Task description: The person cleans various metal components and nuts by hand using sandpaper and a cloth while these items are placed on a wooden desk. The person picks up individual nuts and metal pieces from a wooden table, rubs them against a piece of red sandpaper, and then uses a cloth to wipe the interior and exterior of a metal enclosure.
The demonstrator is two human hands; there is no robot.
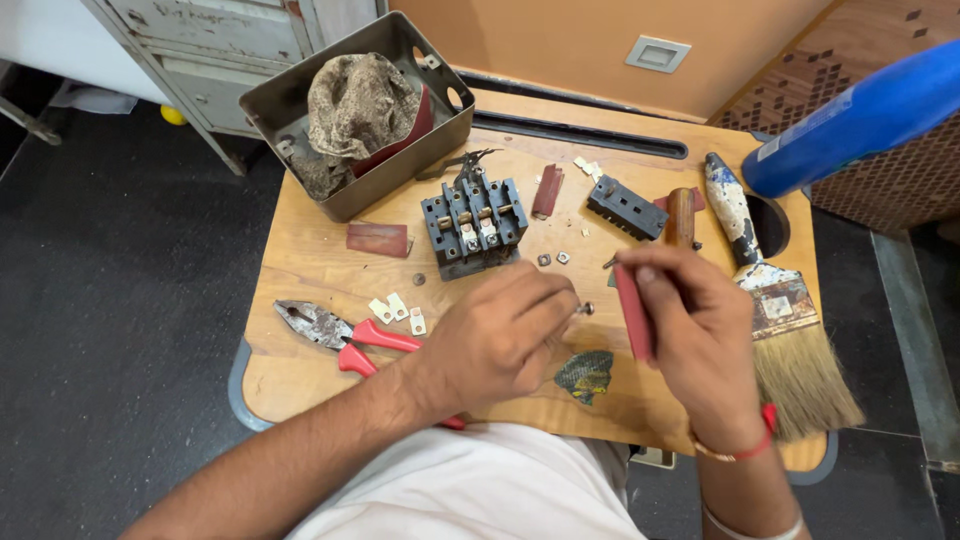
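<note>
One crumpled rag [358,103] in metal box [290,115]

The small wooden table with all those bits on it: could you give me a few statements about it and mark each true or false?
1. The left hand pinches a small metal screw. True.
2. The right hand holds a blue brush. False: it holds a thin red strip.
3. The red-handled pliers lie inside the grey metal box. False: they lie on the wooden table.
4. A crumpled cloth sits in the grey metal box. True.
5. The paint-stained flat brush lies at the table's right side. True.
</note>
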